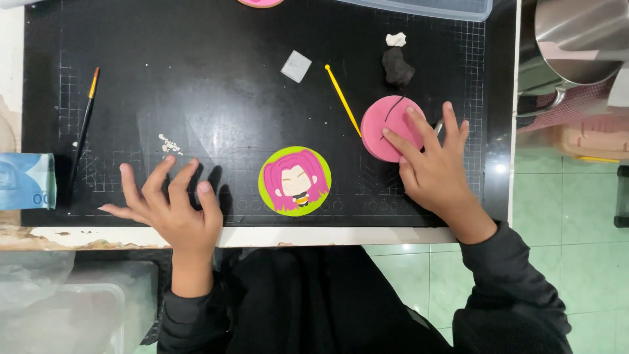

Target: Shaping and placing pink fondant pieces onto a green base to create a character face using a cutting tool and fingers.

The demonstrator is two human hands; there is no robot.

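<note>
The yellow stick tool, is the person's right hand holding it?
No, the yellow stick tool lies free on the black mat while the right hand presses the pink disc.

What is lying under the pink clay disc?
The pink clay disc lies flat on the black cutting mat, with the right hand fingertips pressing on top. Whatever is beneath the disc itself is covered.

Bright overhead light leaves soft glare patches on the black cutting mat [216, 124] and a hot spot on the green floor tiles [501, 168], while fingers [171, 187] blur slightly and cast short shadows.
</note>
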